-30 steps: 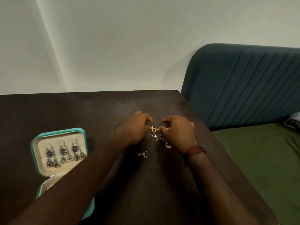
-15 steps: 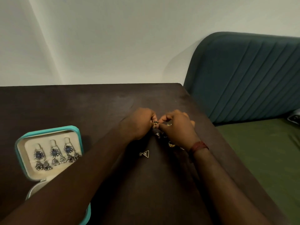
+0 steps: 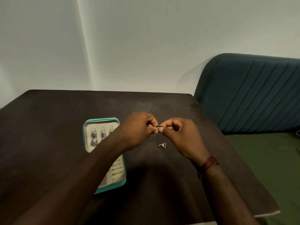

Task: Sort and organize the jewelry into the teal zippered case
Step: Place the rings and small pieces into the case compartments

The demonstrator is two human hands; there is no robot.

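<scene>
1. Head view, grip: left hand [image 3: 138, 129] and right hand [image 3: 182, 138] together pinch a small green-and-gold jewel [image 3: 158, 126] above the desk [image 3: 48, 127].
2. Open teal case [image 3: 84, 137] lies just left of the hands; triangular earring [image 3: 162, 145] rests on the desk below them.

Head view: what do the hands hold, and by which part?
The left hand and right hand pinch a green-and-gold jewelry piece at its two sides.
</scene>
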